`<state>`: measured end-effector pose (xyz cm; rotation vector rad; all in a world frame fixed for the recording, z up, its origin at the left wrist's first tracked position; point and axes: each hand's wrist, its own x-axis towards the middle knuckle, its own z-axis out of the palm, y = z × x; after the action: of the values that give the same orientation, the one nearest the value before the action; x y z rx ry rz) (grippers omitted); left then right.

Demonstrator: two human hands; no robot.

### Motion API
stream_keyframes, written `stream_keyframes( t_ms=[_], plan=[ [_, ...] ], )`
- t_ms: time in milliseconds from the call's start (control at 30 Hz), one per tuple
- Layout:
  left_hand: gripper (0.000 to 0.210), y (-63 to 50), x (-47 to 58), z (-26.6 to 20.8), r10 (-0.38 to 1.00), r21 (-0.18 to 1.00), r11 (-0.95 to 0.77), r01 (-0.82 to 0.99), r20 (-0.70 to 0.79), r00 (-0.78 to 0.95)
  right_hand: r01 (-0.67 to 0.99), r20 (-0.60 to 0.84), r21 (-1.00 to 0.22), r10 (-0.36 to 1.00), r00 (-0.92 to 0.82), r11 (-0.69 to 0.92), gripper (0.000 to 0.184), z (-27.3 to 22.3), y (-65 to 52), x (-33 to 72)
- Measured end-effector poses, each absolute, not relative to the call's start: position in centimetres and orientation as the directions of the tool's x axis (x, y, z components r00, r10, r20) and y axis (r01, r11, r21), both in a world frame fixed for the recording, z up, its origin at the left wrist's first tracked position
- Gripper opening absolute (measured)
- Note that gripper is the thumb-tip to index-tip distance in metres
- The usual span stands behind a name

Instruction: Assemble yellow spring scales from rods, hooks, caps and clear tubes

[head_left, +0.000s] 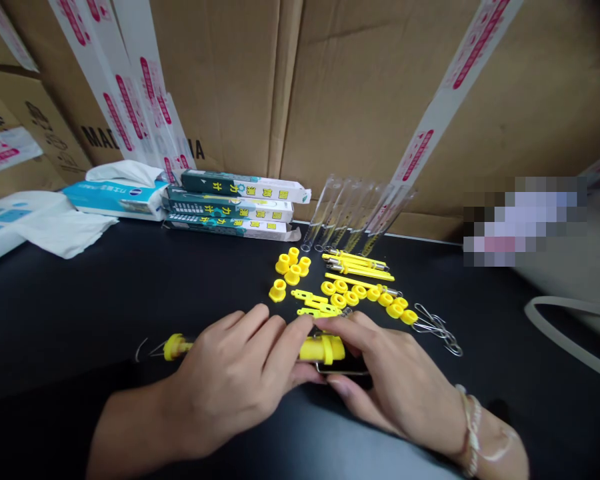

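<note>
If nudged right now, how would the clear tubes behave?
The clear tubes are probably stiff, being straight and unbent. Their round ends suggest they could roll. Leaning against the cardboard, they might topple.

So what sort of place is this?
Perhaps a work area in a storeroom: many small yellow caps and a row of clear tubes, with large taped cardboard boxes behind.

Left hand [230,373] and right hand [405,377] angle inward, fingers [283,347] curled, tips perhaps touching.
</note>
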<state>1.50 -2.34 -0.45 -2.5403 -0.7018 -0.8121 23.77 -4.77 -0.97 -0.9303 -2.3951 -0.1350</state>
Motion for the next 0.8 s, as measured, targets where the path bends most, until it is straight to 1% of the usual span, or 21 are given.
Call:
stream_keyframes(
  t_ms=[200,333,433,567,633,800],
  plan=[
    [0.024,-2.37,1.48,-0.34,0.349,-0.218,-0.805,0.552,0.577,0.738,0.621,0.516,-0.195,0.618,-0.593,0.759,0.031,-0.62,-4.80,23.68],
    [0.029,-2.53,1.51,-0.52,0.342,-0.215,-0.813,0.541,0.575,0.743,0.600,0.507,-0.213,0.612,-0.607,0.771,0.036,-0.65,-4.80,23.72],
    [0.030,-2.47,1.53,-0.65,0.339,-0.222,-0.811,0.542,0.577,0.743,0.622,0.511,-0.168,0.607,-0.608,0.765,0.037,-0.67,-4.88,23.80],
    [0.029,-2.32,1.38,-0.71,0.346,-0.213,-0.813,0.542,0.572,0.744,0.674,0.495,-0.042,0.601,-0.627,0.738,0.039,-0.63,-4.98,23.89],
    [0.028,-2.30,1.29,-0.69,0.347,-0.200,-0.820,0.536,0.571,0.744,0.685,0.495,-0.004,0.597,-0.631,0.728,0.042,-0.62,-5.09,23.87],
    [0.025,-2.24,1.36,-0.55,0.341,-0.175,-0.833,0.525,0.585,0.735,0.706,0.460,-0.030,0.636,-0.619,0.708,0.037,-0.70,-5.51,23.58]
  ],
)
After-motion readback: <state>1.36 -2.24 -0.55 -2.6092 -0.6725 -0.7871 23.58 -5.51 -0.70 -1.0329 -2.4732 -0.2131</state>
